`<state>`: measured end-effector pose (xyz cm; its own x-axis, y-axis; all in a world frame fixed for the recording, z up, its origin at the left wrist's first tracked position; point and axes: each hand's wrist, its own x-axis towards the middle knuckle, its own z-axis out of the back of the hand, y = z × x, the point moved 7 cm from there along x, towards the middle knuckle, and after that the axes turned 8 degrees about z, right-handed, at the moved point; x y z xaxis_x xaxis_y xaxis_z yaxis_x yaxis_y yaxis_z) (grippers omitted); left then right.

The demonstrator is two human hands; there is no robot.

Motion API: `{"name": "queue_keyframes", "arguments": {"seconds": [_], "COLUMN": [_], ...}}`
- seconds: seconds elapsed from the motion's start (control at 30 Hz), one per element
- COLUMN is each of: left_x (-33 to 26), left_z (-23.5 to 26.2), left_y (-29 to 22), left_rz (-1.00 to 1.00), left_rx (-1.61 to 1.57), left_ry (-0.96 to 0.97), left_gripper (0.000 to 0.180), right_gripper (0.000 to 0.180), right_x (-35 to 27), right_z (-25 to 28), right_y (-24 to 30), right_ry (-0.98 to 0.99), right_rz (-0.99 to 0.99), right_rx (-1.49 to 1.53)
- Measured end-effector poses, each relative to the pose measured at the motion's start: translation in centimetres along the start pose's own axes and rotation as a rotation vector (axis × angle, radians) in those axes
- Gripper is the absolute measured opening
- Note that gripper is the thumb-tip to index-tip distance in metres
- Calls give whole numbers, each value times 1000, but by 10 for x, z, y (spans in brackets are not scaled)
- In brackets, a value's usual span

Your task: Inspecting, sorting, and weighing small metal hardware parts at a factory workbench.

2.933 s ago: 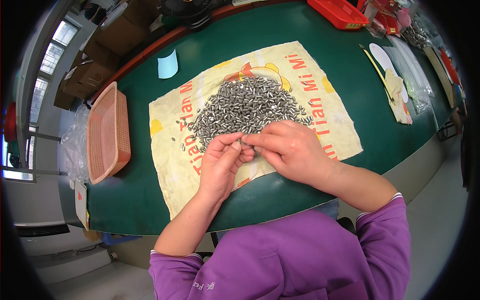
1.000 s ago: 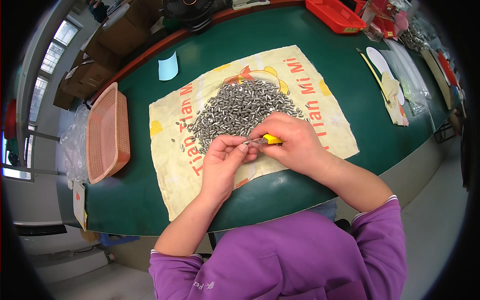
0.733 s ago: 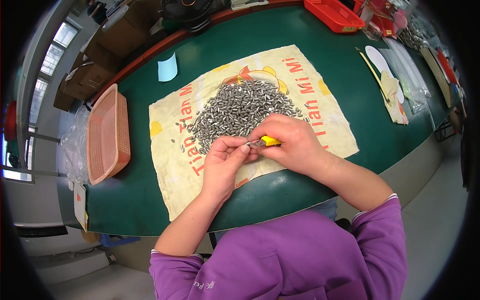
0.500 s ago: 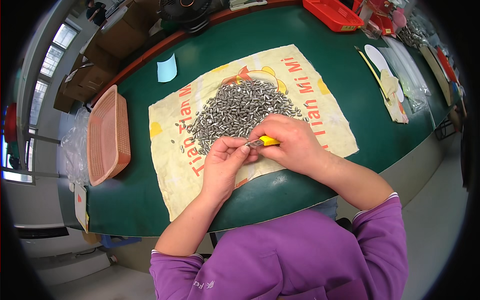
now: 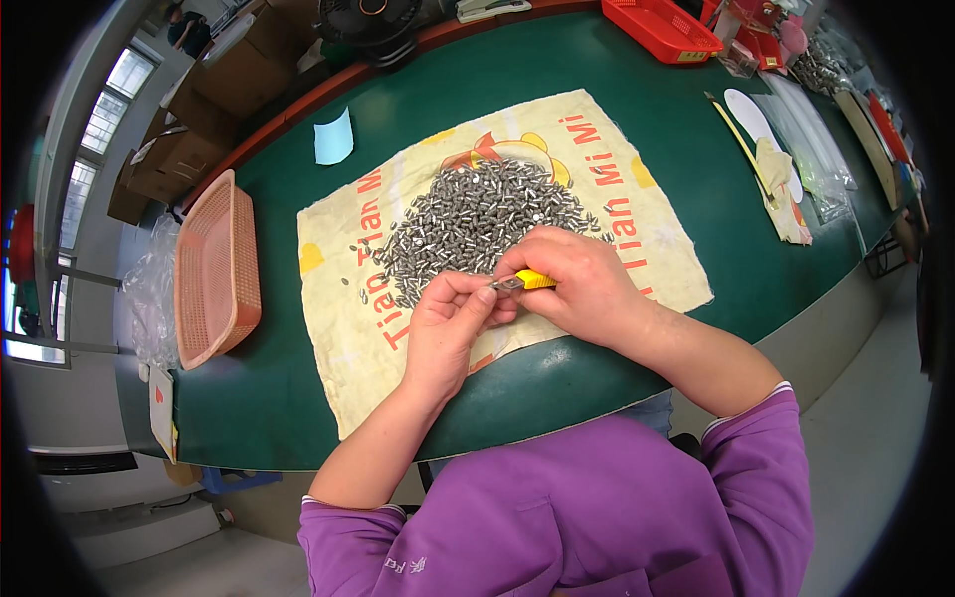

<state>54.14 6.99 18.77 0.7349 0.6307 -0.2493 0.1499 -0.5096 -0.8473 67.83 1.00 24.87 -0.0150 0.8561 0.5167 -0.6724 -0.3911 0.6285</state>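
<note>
My right hand (image 5: 577, 279) is closed around small yellow-handled pliers (image 5: 537, 280), their metal jaws pointing left. The tip of the jaws meets the fingertips of my left hand (image 5: 455, 316). Thumb and forefinger of that hand are pinched together on something too small to make out, probably a metal piece like those in the heap. Just beyond both hands, a heap of small grey metal cylinders (image 5: 477, 209) lies on a cream cloth (image 5: 338, 298) with red lettering and a cartoon print. A few loose cylinders lie at the heap's left edge.
A green-topped table (image 5: 776, 298) carries the cloth. Left stands a salmon plastic basket (image 5: 249, 289), with a light-blue paper (image 5: 333, 137) farther back. To the right lie a white insole-shaped piece (image 5: 751, 114) and clear plastic bags (image 5: 811, 149). A red tray (image 5: 662, 35) and a black fan (image 5: 373, 25) are at the back.
Both hands stay at the same spot with the pliers between them; only a very slight shift of fingers and view shows.
</note>
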Motion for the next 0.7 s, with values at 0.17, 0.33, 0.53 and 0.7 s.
{"name": "queue_keyframes", "arguments": {"seconds": [0.17, 0.33, 0.53, 0.7], "left_x": [1, 3, 1, -4], "left_z": [2, 0, -4, 17], "left_y": [2, 1, -11, -46], "left_rz": [18, 22, -79, -389], "left_rx": [17, 90, 186, 357], "left_ry": [-28, -44, -3, -171], "left_gripper": [8, 13, 24, 21], "right_gripper": [23, 23, 13, 23], "right_x": [3, 3, 25, 49], "right_z": [2, 4, 62, 86], "right_y": [6, 9, -47, -123], "right_ry": [22, 0, -191, -74], "right_rz": [64, 132, -173, -405], "right_rx": [-35, -111, -340, -649]}}
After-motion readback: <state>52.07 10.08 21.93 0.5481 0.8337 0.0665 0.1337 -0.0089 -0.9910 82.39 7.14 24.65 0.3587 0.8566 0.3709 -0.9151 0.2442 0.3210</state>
